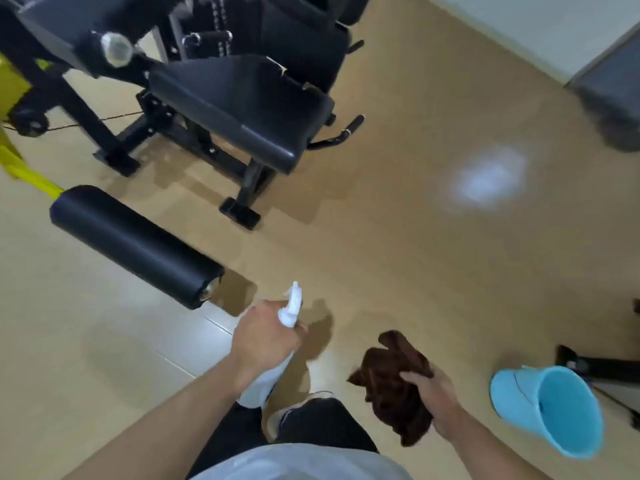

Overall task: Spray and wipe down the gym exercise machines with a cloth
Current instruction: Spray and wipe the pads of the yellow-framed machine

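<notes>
Head view looks down at a tan gym floor (398,237) with both bare arms reaching forward. Left hand (263,337) has its fingers curled round a white spray bottle (277,351), the nozzle pointing up and away toward a black padded roller (135,245) that juts out from a yellow bar (31,176) on the left. Right hand (433,396) grips a crumpled dark brown cloth (394,379), fingers closed over its upper edge, with the rest bunched and hanging below the palm. Beyond the roller stands a black exercise machine (221,98) with a padded seat, black frame legs and a side handle, well apart from both hands. Light blue bucket (547,410) sits on the floor just to the right of the cloth hand, tilted in the wide-angle view. Pale patch of light (485,178) shows on the floor further ahead
</notes>
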### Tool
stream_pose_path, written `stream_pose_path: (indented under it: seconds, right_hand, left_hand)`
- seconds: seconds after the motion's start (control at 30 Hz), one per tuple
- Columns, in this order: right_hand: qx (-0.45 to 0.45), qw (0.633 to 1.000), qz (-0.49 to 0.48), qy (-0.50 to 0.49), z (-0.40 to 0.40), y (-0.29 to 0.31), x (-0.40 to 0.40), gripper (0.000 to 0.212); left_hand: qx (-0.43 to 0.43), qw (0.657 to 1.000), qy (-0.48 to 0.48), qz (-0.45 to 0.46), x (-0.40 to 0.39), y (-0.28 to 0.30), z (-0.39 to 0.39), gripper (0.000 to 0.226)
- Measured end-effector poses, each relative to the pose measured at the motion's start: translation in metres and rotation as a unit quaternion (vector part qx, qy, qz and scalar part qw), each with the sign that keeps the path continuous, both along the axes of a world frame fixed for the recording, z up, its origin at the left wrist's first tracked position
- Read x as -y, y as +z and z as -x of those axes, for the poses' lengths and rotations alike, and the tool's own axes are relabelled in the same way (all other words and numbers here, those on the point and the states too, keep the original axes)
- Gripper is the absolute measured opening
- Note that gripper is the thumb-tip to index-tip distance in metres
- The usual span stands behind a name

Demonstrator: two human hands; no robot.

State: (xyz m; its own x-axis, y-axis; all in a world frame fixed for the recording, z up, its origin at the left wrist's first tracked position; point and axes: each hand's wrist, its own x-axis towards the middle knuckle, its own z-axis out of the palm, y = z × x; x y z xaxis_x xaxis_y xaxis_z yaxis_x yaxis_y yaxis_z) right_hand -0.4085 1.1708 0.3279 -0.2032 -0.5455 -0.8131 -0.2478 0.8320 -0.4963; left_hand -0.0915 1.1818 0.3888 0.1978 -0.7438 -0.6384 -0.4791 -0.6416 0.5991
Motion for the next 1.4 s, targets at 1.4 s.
stream_pose_path:
  seconds: [1.4]
  right_hand:
    - [-0.349, 0.923, 0.101, -0.125, 0.542, 0.105, 0.239, 0.024]
  left_hand:
    - [-0.029, 0.915, -0.396, 0.077, 0.407, 0.092, 0.712, 0.043]
